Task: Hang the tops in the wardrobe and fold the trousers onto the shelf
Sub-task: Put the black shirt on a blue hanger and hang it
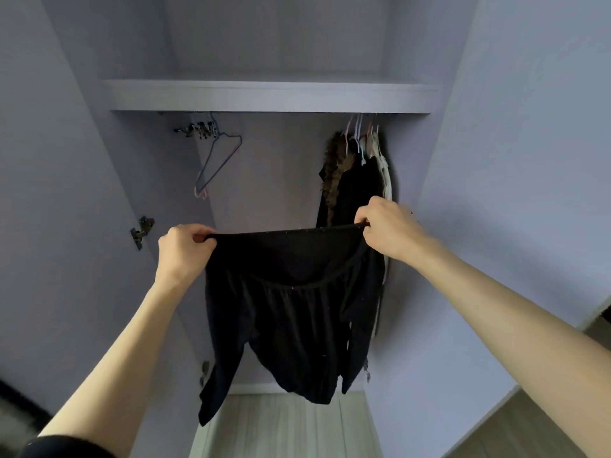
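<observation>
Your left hand (183, 247) and right hand (385, 226) each pinch one end of the trousers (284, 312) waistband. It stretches sideways; the legs hang down, and the shelf (271, 95) is above.

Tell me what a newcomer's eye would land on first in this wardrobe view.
First, the black trousers held up mid-frame, stretched by the waistband between the left hand and right hand, legs hanging down. Next, the dark clothes hanging at the right under the shelf, and the empty hangers at the left.
</observation>
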`<state>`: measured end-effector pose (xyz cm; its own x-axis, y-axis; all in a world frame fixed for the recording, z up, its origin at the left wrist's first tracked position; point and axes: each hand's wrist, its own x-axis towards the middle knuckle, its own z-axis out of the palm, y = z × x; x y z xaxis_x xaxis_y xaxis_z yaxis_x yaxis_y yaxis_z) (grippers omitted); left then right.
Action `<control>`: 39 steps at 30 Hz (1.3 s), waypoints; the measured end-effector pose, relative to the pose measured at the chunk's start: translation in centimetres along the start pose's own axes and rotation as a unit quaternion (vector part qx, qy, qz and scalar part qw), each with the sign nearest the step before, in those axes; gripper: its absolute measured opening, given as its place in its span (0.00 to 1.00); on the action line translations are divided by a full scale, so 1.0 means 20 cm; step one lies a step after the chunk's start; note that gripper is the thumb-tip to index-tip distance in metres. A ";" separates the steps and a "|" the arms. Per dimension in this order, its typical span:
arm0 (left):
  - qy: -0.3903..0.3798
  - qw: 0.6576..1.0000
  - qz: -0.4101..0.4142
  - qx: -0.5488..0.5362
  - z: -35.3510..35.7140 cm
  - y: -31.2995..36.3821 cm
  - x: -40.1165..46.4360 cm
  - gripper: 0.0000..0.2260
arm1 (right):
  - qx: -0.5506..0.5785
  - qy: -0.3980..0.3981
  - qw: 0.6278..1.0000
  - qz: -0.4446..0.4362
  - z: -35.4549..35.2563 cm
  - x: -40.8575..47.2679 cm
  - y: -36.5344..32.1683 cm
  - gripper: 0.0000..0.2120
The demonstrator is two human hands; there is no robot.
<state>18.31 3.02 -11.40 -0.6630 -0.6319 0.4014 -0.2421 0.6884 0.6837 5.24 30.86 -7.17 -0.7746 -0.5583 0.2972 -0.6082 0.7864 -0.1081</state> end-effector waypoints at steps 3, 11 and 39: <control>-0.004 0.998 -0.052 -0.037 0.01 -0.09 0.10 0.09 | -0.024 0.027 0.999 -0.017 0.11 0.09 -0.05 0.12; 0.005 0.993 -0.092 -0.072 0.10 -0.37 0.48 0.05 | 0.019 -0.085 0.996 0.028 0.45 0.49 -0.17 0.11; -0.004 0.956 -0.265 -0.126 0.35 -0.77 1.22 0.11 | 0.681 -0.290 0.655 0.152 1.15 1.99 -0.92 0.06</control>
<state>0.85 -20.46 -16.43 -0.4999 -0.8649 -0.0455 -0.3682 0.1646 0.9151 -18.43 -11.99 -15.13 -0.5916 -0.7475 -0.3023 0.3047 0.1398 -0.9421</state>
